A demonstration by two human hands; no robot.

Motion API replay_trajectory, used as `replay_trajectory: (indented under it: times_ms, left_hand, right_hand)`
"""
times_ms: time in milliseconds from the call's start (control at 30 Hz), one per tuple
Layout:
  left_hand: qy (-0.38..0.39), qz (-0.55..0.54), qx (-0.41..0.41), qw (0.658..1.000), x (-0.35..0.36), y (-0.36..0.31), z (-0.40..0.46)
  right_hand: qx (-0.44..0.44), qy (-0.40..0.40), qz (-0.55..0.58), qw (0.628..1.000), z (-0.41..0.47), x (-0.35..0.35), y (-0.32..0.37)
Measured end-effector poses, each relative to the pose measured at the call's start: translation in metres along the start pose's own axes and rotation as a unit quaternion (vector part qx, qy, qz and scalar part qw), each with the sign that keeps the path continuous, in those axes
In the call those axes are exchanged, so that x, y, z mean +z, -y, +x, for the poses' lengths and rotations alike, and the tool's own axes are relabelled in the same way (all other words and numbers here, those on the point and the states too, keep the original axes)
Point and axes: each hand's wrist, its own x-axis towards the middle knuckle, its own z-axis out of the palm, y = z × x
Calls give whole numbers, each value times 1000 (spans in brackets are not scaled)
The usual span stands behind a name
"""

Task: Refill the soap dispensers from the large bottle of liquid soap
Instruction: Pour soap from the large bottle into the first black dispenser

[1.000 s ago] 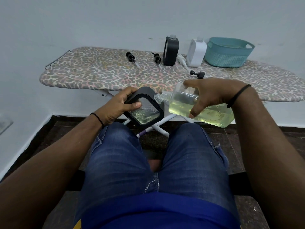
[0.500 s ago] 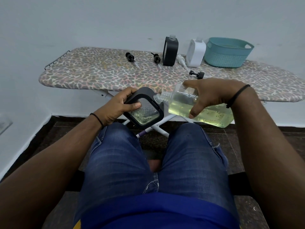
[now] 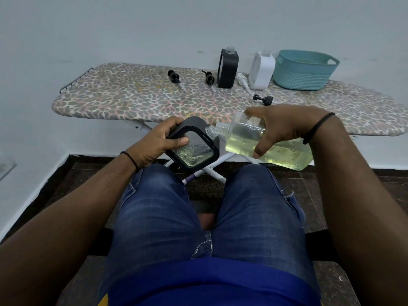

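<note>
Both hands hold: left hand (image 3: 154, 144) dispenser (image 3: 192, 149), right hand (image 3: 284, 127) bottle (image 3: 273, 151).

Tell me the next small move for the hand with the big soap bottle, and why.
Probably tip the large bottle a little further. The right hand holds it nearly level, neck at the top of the black dispenser gripped by the left hand, and the yellowish soap lies mostly toward the bottle's base, so the neck looks clear of liquid.

I can read no text, label, brand or number anywhere: the large bottle (image 3: 267, 144) I hold, the dispensers on the ironing board (image 3: 132, 100) and the basket (image 3: 302, 74) all appear unmarked.
</note>
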Motion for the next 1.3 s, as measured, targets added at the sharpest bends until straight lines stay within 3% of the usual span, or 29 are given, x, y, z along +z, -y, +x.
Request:
replay_trajectory:
  times_ms: [1300]
  left_hand:
    - [5,-5,-1,1000,1,-2,0]
  right_hand:
    - [0,7,9,1000,3,1,-4]
